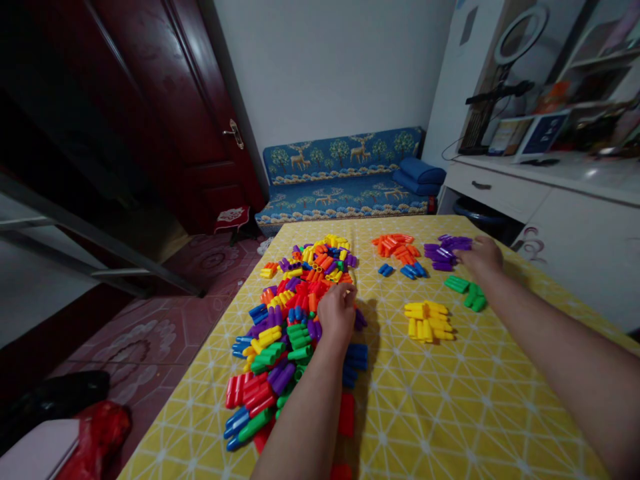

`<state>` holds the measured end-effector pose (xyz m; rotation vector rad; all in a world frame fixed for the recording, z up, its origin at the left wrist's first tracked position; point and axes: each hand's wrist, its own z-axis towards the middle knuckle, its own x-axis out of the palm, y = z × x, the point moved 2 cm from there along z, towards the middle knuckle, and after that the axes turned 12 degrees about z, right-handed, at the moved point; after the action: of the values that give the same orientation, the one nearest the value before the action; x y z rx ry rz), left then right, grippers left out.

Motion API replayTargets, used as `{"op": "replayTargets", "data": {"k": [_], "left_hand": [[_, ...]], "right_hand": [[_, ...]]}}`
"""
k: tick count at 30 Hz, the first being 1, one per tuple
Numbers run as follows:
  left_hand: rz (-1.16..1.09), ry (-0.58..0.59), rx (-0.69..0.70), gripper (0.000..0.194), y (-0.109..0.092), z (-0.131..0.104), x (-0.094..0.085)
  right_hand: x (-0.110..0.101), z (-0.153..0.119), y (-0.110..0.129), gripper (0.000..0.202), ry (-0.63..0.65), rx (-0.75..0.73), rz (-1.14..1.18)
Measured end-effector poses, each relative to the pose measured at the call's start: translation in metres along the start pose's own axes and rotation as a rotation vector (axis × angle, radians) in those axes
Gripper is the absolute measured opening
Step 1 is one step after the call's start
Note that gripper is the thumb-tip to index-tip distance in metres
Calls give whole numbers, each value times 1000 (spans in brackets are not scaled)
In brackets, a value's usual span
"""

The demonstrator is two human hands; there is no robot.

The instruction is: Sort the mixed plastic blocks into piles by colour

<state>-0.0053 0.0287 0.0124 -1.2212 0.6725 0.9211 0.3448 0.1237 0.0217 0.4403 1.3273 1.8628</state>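
A big mixed heap of coloured plastic tube blocks (295,320) lies on the left half of the yellow patterned table (450,400). My left hand (337,310) rests on the heap's right edge, fingers curled down among the blocks; whether it holds one is hidden. My right hand (483,255) reaches far across and touches the purple pile (445,250). Sorted piles lie nearby: orange (397,245), blue (405,270), green (467,291) and yellow (429,320).
A blue patterned sofa bed (345,180) stands beyond the table's far edge. A white desk with a ring light (520,33) and tablet is at the right. A dark red door (200,113) is at the left, and a red bag (95,433) lies on the floor.
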Motion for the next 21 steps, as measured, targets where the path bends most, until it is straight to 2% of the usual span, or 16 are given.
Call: {"op": "replayTargets", "data": {"k": [2, 4, 6, 9, 10, 12, 15, 18, 21], "left_hand": [[-112, -49, -25, 17, 2, 2, 2], [-225, -101, -36, 17, 5, 4, 6], [-356, -157, -28, 16, 7, 5, 9], [-585, -227, 2, 17, 8, 7, 13], [-649, -239, 12, 17, 8, 7, 13], [-741, -236, 34, 17, 7, 7, 14], [-806, -202, 65, 18, 4, 5, 13], [-734, -170, 142, 21, -1, 2, 10], [-649, -65, 234, 21, -5, 1, 10]], "right_hand": [[3, -13, 8, 43, -24, 81, -46], [12, -42, 19, 46, 24, 64, 17], [24, -85, 30, 41, 161, 27, 111], [41, -161, 49, 35, 551, 4, 281], [43, -183, 54, 38, 626, 9, 286], [45, -218, 65, 42, 696, 26, 329], [44, -240, 75, 34, 671, 29, 402], [41, -238, 76, 29, 578, 45, 437], [38, -235, 74, 32, 558, 59, 472]]}}
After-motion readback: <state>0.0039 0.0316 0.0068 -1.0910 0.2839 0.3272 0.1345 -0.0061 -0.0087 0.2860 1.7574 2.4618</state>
